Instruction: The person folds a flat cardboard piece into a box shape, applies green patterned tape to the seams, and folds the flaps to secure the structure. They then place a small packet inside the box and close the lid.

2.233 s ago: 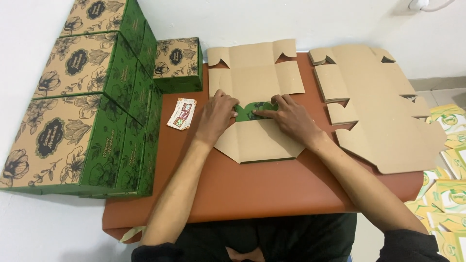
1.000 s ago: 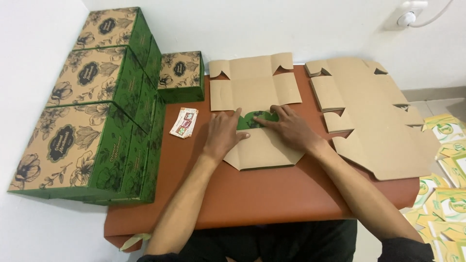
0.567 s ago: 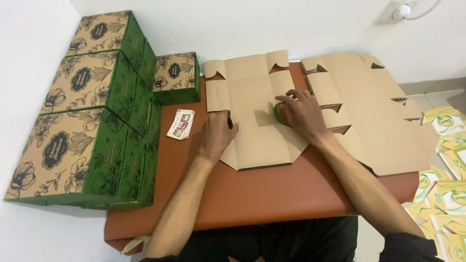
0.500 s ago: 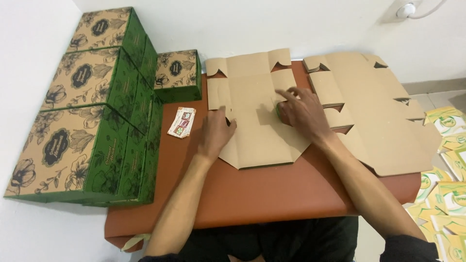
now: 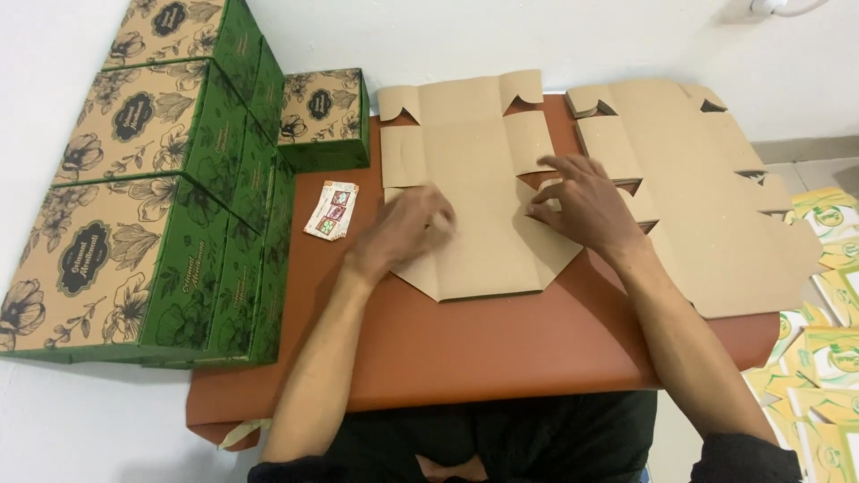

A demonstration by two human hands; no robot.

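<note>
A flat, unfolded brown cardboard box blank [image 5: 479, 183] lies plain side up on the reddish-brown table [image 5: 465, 344]. My left hand [image 5: 407, 228] rests on its left part, fingers loosely curled and blurred. Over the blank's right edge, my right hand [image 5: 582, 201] is spread with the fingertips touching a side flap. Neither hand grips anything. A stack of more flat blanks [image 5: 707, 206] lies just right of my right hand.
Several assembled green and tan floral boxes [image 5: 152, 179] are stacked at the left, with a smaller one [image 5: 324, 116] behind. A small printed card [image 5: 331, 210] lies beside my left hand. Yellow-green printed sheets [image 5: 828, 295] cover the floor at right.
The folded blank with its green side showing has been opened out flat. My hands have moved apart from its middle, the right one toward the right flap.
</note>
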